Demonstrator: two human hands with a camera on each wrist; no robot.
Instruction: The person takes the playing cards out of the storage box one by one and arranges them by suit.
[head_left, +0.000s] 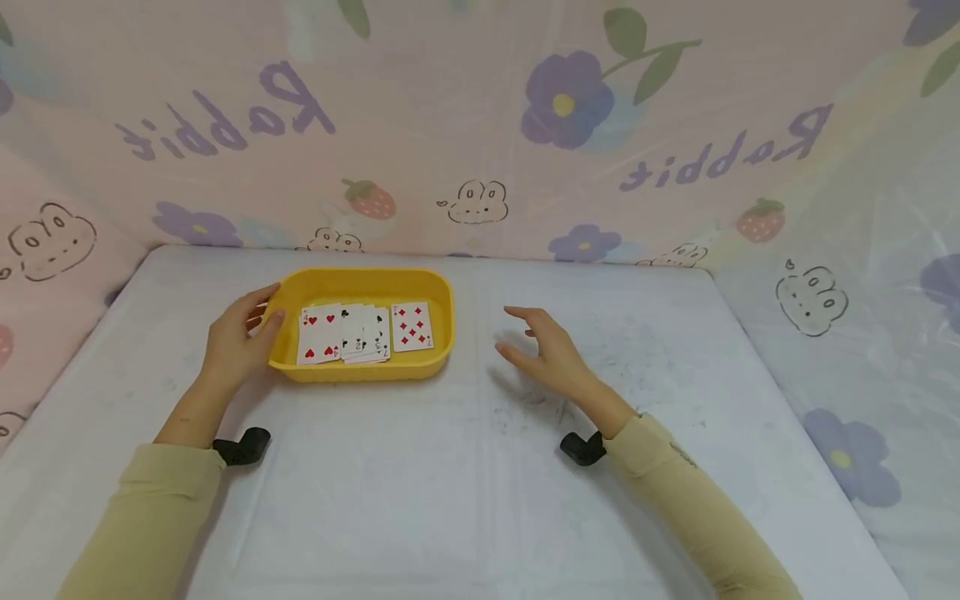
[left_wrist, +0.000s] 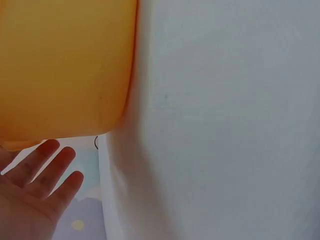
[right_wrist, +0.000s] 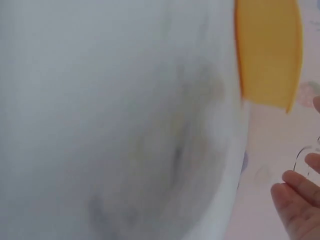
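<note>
A yellow plastic tray [head_left: 360, 372] stands on the white table, left of the middle. Playing cards lie face up inside it: a four of hearts [head_left: 319, 333] at the left, an overlapping spread of black-suited cards [head_left: 363, 333] in the middle, and a seven of diamonds [head_left: 412, 326] at the right. At the tray's left end is my left hand [head_left: 234, 340], thumb at the rim. The left wrist view shows its fingers [left_wrist: 50, 175] straight and spread beside the yellow wall. My right hand [head_left: 551, 354] hovers right of the tray, fingers apart and holding nothing.
The white table [head_left: 420, 492] has dark smudges near my right hand. A printed cloth [head_left: 420, 133] with flowers, rabbits and strawberries rises behind and at the sides. Black curved pieces [head_left: 243, 447] stick out at both sleeve cuffs.
</note>
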